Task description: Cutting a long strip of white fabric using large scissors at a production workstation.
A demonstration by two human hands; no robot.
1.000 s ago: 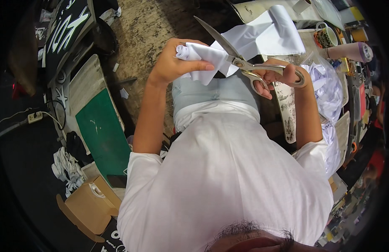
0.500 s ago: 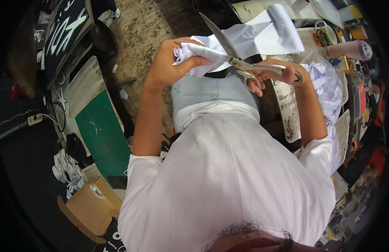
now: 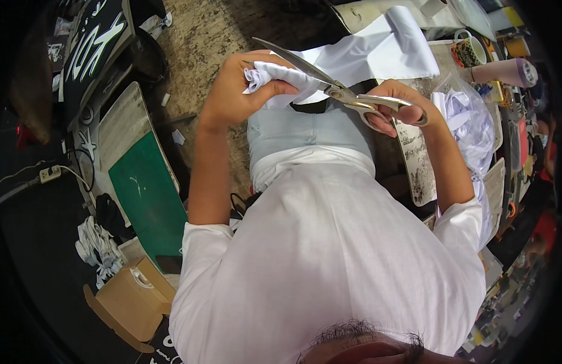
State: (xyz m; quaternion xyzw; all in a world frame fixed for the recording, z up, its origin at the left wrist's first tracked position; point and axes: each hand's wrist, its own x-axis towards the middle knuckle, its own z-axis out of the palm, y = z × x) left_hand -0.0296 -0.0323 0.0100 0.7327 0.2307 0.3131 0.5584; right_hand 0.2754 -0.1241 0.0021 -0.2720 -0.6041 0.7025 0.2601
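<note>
Bunched white cloth [image 3: 287, 74] is pinched in my left hand [image 3: 229, 91], its gathered edge showing above the thumb. My right hand [image 3: 408, 103] grips a pair of large metal scissors [image 3: 336, 92] by the handles. The blades lie across the cloth and point up and to the left, the upper one passing over the fabric near my left fingers; the lower blade is mostly hidden by the cloth. A wider length of the same white cloth [image 3: 372, 54] runs from there to the far right and ends in a roll.
On the right stand a patterned mug [image 3: 467, 50], a thread cone [image 3: 505, 73] and a plastic bag of white cloth [image 3: 472, 124]. To the left are a board with a green cover [image 3: 144, 188], an open cardboard box [image 3: 129, 300] and a power socket [image 3: 50, 173]. Worn floor [image 3: 202, 30] lies ahead.
The scissor blades have come closer together, and the upper blade has swung down to the left. My left hand has shifted slightly left with the cloth.
</note>
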